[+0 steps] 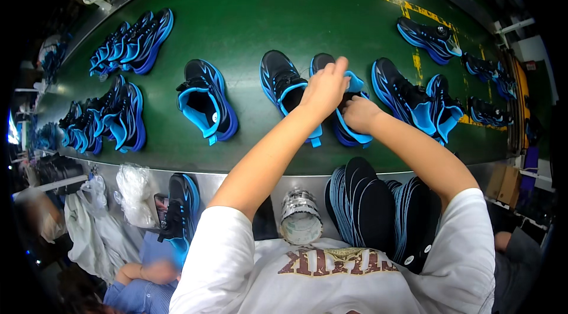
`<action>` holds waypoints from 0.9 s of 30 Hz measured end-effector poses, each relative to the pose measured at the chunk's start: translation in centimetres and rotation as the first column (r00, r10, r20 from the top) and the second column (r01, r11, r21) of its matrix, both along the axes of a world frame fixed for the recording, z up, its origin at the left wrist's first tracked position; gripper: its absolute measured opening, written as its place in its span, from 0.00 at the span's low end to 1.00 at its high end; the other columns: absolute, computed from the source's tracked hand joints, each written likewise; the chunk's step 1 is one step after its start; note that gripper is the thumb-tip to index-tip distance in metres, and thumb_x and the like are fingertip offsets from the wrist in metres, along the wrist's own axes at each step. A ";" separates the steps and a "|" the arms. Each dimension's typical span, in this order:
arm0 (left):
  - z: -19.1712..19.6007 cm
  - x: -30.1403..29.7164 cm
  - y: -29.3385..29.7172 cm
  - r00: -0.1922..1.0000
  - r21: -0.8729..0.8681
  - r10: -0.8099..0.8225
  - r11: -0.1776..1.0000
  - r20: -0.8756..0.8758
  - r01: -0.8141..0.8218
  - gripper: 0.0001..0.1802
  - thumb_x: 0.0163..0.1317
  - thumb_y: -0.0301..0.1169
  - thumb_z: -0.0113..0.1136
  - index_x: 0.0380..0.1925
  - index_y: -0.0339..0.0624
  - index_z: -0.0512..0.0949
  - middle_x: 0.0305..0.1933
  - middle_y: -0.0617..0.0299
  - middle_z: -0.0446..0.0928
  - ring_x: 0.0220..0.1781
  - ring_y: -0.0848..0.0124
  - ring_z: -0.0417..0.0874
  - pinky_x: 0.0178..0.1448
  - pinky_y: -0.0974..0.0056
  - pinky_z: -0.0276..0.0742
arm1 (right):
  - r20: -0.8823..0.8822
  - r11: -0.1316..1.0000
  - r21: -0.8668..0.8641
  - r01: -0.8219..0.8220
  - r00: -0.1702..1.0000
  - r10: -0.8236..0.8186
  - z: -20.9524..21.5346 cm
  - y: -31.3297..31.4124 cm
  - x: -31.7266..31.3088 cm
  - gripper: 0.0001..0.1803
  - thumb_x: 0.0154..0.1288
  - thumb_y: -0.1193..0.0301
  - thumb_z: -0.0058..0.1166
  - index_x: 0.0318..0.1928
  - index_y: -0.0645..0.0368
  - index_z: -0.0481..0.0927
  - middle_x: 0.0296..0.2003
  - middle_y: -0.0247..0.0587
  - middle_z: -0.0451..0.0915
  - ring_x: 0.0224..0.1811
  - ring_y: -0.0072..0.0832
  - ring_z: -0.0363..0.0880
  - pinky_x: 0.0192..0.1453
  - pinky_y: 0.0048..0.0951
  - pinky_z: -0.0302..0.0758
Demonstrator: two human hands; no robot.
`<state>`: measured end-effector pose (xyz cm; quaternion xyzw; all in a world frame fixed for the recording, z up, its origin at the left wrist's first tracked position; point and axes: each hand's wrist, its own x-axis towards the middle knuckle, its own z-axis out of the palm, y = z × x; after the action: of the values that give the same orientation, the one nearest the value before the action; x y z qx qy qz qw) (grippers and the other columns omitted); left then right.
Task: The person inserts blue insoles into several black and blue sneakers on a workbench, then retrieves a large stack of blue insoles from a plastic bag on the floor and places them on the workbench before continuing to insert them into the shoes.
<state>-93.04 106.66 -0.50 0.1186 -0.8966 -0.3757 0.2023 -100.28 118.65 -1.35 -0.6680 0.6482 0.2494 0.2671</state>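
Note:
A black-and-blue sneaker [349, 130] stands on the green belt in front of me, partly covered by both my hands. Over its lace area, my left hand [324, 92] is closed with the fingertips raised and pressed together; whatever they pinch is too small to make out. At the shoe's opening, my right hand [362, 115] has its fingers curled against the collar and tongue, the tips partly hidden inside. Just left of it is another sneaker [279, 74], its heel partly behind my left forearm. To the right, a pair of sneakers [395, 86] stands close by.
A single sneaker [204, 98] stands farther left, beyond it grouped sneakers [127, 116]. More shoes [427, 39] lie far right. Along the metal edge [266, 182] are a tape roll [300, 218] and stacked black insoles [361, 201]. A co-worker's hand [158, 271] is at lower left near a shoe.

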 end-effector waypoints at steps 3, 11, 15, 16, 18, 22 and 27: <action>-0.7 0.3 -0.5 0.997 -0.371 -0.073 0.926 0.010 0.071 0.13 0.52 0.31 0.53 0.38 0.41 0.67 0.28 0.54 0.69 0.30 0.57 0.75 0.32 0.56 0.71 | 0.141 0.989 0.125 0.079 0.985 -0.096 4.3 -0.3 0.5 0.21 0.59 0.63 0.31 0.32 0.62 0.79 0.35 0.46 0.78 0.47 0.33 0.73 0.65 0.39 0.46; 0.2 -0.6 0.2 0.958 -0.517 -0.084 0.827 0.273 0.220 0.21 0.38 0.35 0.63 0.32 0.39 0.68 0.32 0.58 0.70 0.32 0.64 0.76 0.32 0.63 0.72 | 0.174 0.906 0.284 0.315 0.912 -0.371 4.2 0.6 1.7 0.28 0.57 0.56 0.28 0.30 0.66 0.78 0.33 0.53 0.77 0.47 0.35 0.72 0.68 0.38 0.38; -0.3 -0.3 -0.4 0.964 -0.507 -0.078 0.838 0.253 0.200 0.20 0.40 0.35 0.63 0.32 0.39 0.67 0.31 0.57 0.69 0.32 0.62 0.76 0.34 0.62 0.73 | 0.399 0.791 -0.400 0.463 0.865 -0.305 4.7 4.1 2.3 0.12 0.50 0.66 0.50 0.26 0.62 0.78 0.28 0.47 0.74 0.42 0.36 0.71 0.60 0.39 0.54; -0.3 0.4 -0.5 0.962 -0.486 -0.076 0.851 0.262 0.199 0.22 0.39 0.36 0.65 0.33 0.39 0.67 0.32 0.57 0.68 0.33 0.61 0.76 0.35 0.60 0.73 | 0.363 0.788 -0.387 0.480 0.864 -0.348 5.8 4.5 2.8 0.11 0.49 0.65 0.52 0.27 0.61 0.79 0.29 0.45 0.73 0.41 0.35 0.69 0.57 0.37 0.55; -0.3 1.6 -0.4 0.981 -0.503 -0.102 0.847 0.163 0.172 0.19 0.41 0.35 0.63 0.30 0.40 0.67 0.29 0.58 0.67 0.30 0.63 0.74 0.32 0.61 0.70 | 0.285 0.766 -0.364 0.530 0.846 -0.450 7.2 5.7 3.7 0.10 0.48 0.65 0.56 0.28 0.58 0.79 0.31 0.40 0.71 0.41 0.34 0.67 0.51 0.33 0.58; 0.4 3.7 1.3 0.988 -0.613 -0.153 0.781 -0.005 0.118 0.13 0.43 0.33 0.59 0.28 0.42 0.68 0.24 0.62 0.64 0.25 0.68 0.69 0.28 0.64 0.63 | 0.119 0.868 -0.161 0.470 0.882 -0.456 7.5 6.8 4.3 0.12 0.54 0.61 0.49 0.30 0.53 0.82 0.37 0.41 0.71 0.48 0.34 0.63 0.55 0.38 0.54; 1.2 4.0 2.3 0.989 -0.721 -0.145 0.689 -0.034 0.076 0.09 0.46 0.32 0.54 0.29 0.43 0.70 0.23 0.65 0.62 0.24 0.72 0.66 0.27 0.67 0.58 | 0.069 0.898 -0.008 0.439 0.896 -0.438 7.9 6.2 4.5 0.13 0.56 0.62 0.46 0.32 0.54 0.81 0.32 0.43 0.75 0.43 0.35 0.69 0.54 0.39 0.54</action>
<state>-89.01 108.94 0.70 -0.0405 -0.9676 -0.0129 0.2489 -95.78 124.89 6.51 -0.5157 0.7757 0.1534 0.3298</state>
